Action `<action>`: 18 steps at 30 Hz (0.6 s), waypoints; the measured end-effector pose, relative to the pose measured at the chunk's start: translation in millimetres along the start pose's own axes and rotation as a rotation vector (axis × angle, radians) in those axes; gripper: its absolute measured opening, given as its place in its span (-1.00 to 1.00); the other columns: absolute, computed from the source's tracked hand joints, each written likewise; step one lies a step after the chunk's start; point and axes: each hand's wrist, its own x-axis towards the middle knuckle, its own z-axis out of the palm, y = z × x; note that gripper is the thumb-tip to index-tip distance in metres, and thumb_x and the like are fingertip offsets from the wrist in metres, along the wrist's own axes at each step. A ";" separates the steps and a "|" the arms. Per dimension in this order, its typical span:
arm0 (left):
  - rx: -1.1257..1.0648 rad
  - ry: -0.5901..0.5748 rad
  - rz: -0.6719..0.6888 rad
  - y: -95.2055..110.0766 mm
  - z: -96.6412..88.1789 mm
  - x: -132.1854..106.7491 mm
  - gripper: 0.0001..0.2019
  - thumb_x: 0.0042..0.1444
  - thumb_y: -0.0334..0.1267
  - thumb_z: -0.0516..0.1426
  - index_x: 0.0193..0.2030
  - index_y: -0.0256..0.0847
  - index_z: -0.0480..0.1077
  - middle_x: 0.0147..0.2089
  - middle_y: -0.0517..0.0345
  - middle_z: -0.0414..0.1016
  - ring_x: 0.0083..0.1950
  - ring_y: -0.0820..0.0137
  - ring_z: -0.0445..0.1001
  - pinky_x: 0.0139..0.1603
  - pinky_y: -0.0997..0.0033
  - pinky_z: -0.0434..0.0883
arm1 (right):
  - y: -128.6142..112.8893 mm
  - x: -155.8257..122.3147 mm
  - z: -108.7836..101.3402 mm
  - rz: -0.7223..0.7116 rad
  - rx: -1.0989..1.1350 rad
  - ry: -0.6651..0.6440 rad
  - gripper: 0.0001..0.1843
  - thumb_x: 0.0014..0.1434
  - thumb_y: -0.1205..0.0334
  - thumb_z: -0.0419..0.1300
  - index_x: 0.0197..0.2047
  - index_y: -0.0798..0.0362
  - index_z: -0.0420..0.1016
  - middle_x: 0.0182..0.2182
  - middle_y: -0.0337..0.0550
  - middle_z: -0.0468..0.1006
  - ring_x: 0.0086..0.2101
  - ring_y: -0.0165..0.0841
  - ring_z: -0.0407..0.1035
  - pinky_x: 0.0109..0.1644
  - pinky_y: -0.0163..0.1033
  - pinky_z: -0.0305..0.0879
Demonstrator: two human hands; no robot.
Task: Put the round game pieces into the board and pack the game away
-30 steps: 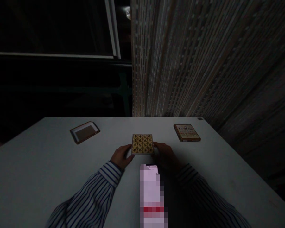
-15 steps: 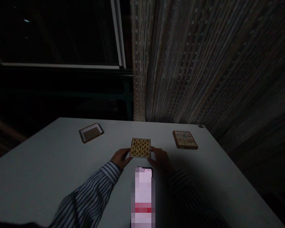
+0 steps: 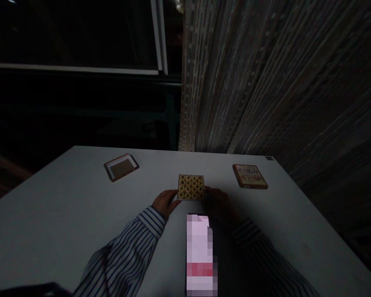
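Observation:
A small square box of Chinese chess pieces [image 3: 191, 187] is in the middle of the table, its round yellow discs lying in rows with dark characters facing up. My left hand [image 3: 165, 203] grips the box's left side, the thumb at the near left corner and the fingers along the edge. On the opposite side my right hand [image 3: 221, 202] has its fingers against the right edge; its thumb is lost in shadow. Whether the box rests on the table or is slightly raised, I cannot tell.
The white table [image 3: 89, 214] also bears an open shallow box tray [image 3: 122, 167] at the far left and a printed box lid [image 3: 250, 176] at the right. A lit phone [image 3: 199, 247], its screen pixelated, lies between my forearms. Behind the table hangs a striped curtain [image 3: 222, 82].
The view has shifted a little, so everything on the table appears farther right and slightly higher. Both hands stay at the sides of the box of Chinese chess pieces.

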 end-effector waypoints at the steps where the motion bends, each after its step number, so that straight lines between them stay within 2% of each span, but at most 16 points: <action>1: 0.002 0.000 0.001 -0.1 0.3 -0.1 -0.65 0.01 -0.15 0.07 -0.08 -0.28 0.35 -0.13 -0.06 0.48 -0.08 0.27 0.43 -0.06 0.24 0.39 | -0.9 0.3 -0.5 -0.003 -0.001 -0.003 -0.56 0.10 0.21 0.03 0.07 0.11 0.19 -0.15 -0.01 0.46 -0.16 -0.27 0.32 -0.09 -0.17 0.23; 7: -0.037 0.003 0.012 -0.2 1.7 -0.8 -0.63 0.01 -0.14 0.07 -0.06 -0.28 0.34 -0.12 -0.05 0.47 -0.07 0.27 0.42 -0.04 0.24 0.38 | -4.5 2.4 -4.3 0.019 -0.005 -0.090 -0.63 0.16 0.18 -0.02 0.03 0.06 0.25 -0.18 -0.05 0.47 -0.14 -0.27 0.32 -0.06 -0.15 0.22; 11: -0.121 0.043 -0.057 3.6 -2.5 -2.2 -0.59 -0.04 -0.08 0.10 -0.07 -0.26 0.35 -0.11 -0.03 0.47 -0.06 0.26 0.41 -0.03 0.23 0.36 | 3.9 1.6 -6.1 0.030 0.053 -0.092 -0.53 0.08 0.11 0.08 0.05 0.09 0.25 -0.13 -0.01 0.46 -0.13 -0.26 0.34 -0.08 -0.15 0.27; 13: -0.196 0.100 -0.139 5.5 -9.3 -2.5 -0.60 -0.02 -0.07 0.09 -0.08 -0.25 0.36 -0.12 -0.01 0.48 -0.08 0.28 0.42 -0.05 0.26 0.37 | 10.1 2.5 -9.8 0.089 0.120 -0.011 -0.50 0.04 0.10 0.12 0.04 0.11 0.25 -0.11 0.02 0.45 -0.14 -0.26 0.35 -0.10 -0.15 0.30; 15: -0.275 0.163 -0.210 6.5 -20.7 -2.4 -0.66 0.01 -0.07 0.06 -0.14 -0.24 0.39 -0.16 0.02 0.49 -0.13 0.30 0.44 -0.07 0.28 0.38 | 13.3 6.9 -17.1 0.130 0.162 0.071 -0.55 0.05 0.12 0.11 0.01 0.09 0.28 -0.16 -0.01 0.48 -0.18 -0.28 0.37 -0.11 -0.15 0.31; 18: -0.324 0.222 -0.262 5.6 -44.6 -2.5 -0.73 0.05 -0.11 0.02 -0.30 -0.24 0.43 -0.28 0.06 0.51 -0.22 0.35 0.45 -0.13 0.35 0.38 | 8.1 20.4 -33.2 0.080 0.157 0.072 -0.70 0.12 0.17 0.02 -0.10 0.08 0.37 -0.22 -0.04 0.51 -0.22 -0.30 0.39 -0.12 -0.16 0.31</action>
